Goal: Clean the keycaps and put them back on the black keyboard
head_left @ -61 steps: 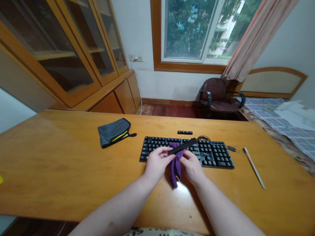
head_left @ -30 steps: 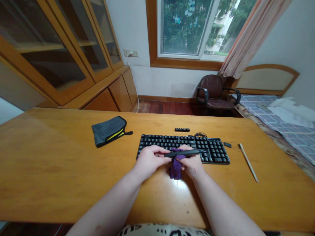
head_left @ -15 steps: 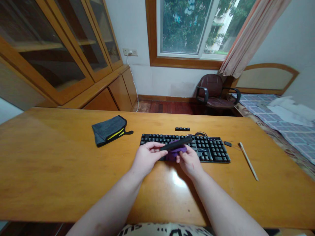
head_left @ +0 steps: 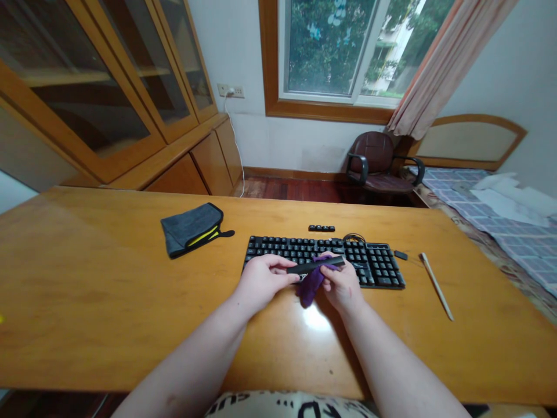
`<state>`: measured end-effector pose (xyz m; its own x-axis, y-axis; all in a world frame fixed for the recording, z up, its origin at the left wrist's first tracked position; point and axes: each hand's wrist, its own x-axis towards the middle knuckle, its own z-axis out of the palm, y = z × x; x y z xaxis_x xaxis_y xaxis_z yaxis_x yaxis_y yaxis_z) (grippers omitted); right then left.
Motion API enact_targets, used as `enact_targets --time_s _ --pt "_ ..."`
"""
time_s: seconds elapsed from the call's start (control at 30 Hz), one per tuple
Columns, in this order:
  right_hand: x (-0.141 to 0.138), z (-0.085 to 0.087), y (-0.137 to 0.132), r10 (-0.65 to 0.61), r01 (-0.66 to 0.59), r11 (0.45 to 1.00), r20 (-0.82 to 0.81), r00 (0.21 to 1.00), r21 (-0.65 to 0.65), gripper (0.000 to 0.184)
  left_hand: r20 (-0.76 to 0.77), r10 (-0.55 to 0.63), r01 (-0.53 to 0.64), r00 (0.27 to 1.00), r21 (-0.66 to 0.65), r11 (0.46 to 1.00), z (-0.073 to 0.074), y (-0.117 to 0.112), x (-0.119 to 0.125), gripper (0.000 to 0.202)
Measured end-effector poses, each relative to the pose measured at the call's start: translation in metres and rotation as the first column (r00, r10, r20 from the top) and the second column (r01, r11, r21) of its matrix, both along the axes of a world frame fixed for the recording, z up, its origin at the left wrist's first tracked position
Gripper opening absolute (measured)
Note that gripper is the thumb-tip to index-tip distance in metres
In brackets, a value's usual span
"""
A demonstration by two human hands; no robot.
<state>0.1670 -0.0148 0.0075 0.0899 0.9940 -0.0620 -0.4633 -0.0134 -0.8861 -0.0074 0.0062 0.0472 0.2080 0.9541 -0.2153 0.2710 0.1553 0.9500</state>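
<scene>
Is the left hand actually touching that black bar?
Touching. The head view shows the left hand with its grip on the left end of the black bar, fingers above and thumb below.

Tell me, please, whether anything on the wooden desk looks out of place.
Four small black keycap-like blocks lie in a row beyond the long black plastic keyboard, which looks odd: keycaps normally sit on it.

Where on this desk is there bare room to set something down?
The desk is bare between the gray cloth and left forearm, and right of the pale stick. Crowded: around the keyboard, where the left hand holds a black bar, the right hand a purple cloth.
</scene>
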Motion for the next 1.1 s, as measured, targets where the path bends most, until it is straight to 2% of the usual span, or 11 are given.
enact_targets --time_s 0.17,0.33,0.5,0.63,0.7,0.77,0.87,0.93,1.0,1.07,1.1 --pt "0.007 0.000 0.005 -0.074 0.074 0.997 0.025 0.997 0.009 0.025 0.021 0.028 -0.027 0.999 -0.030 0.999 0.003 0.004 -0.006 0.030" --pt "0.012 -0.001 0.012 -0.286 0.289 0.957 -0.093 0.954 0.015 0.021 0.003 0.088 -0.088 0.996 0.010 0.996 0.000 0.010 -0.014 0.034" --pt "0.008 -0.003 0.008 -0.168 0.163 0.982 0.049 0.985 0.095 0.024 -0.019 0.056 -0.056 0.998 0.036 0.998 -0.003 0.009 -0.014 0.031" --pt "0.008 -0.006 0.011 -0.127 0.127 0.992 0.008 0.992 0.015 0.021 -0.008 0.068 -0.067 0.998 0.095 0.993 -0.005 0.006 -0.012 0.030" --pt "0.011 -0.008 0.015 -0.199 0.197 0.979 -0.052 0.979 -0.045 0.022 0.036 0.100 -0.104 0.994 0.139 0.985 -0.006 0.007 -0.012 0.030" --pt "0.014 -0.010 0.019 -0.356 0.351 0.934 -0.069 0.932 -0.066 0.023 0.072 0.144 -0.156 0.987 0.219 0.963 -0.008 0.009 -0.013 0.028" --pt "0.015 -0.009 0.013 -0.505 0.494 0.861 0.078 0.860 0.123 0.028 -0.009 0.203 -0.182 0.979 0.400 0.898 -0.011 0.008 -0.011 0.024" --pt "0.011 -0.007 0.003 -0.488 0.356 0.851 0.336 0.805 0.385 0.037 -0.113 0.214 -0.131 0.970 0.495 0.859 -0.013 0.004 -0.007 0.021" --pt "0.006 -0.004 -0.006 -0.433 0.018 0.833 0.632 0.643 0.552 0.039 -0.180 0.192 -0.063 0.965 0.551 0.832 -0.015 -0.004 -0.001 0.020" --pt "0.004 -0.003 -0.010 -0.406 -0.252 0.807 0.812 0.420 0.534 0.039 -0.199 0.162 -0.017 0.967 0.578 0.816 -0.016 -0.011 0.004 0.020" --pt "0.003 -0.004 -0.009 -0.407 -0.295 0.811 0.850 0.336 0.505 0.039 -0.192 0.151 -0.011 0.970 0.581 0.814 -0.016 -0.014 0.006 0.020"
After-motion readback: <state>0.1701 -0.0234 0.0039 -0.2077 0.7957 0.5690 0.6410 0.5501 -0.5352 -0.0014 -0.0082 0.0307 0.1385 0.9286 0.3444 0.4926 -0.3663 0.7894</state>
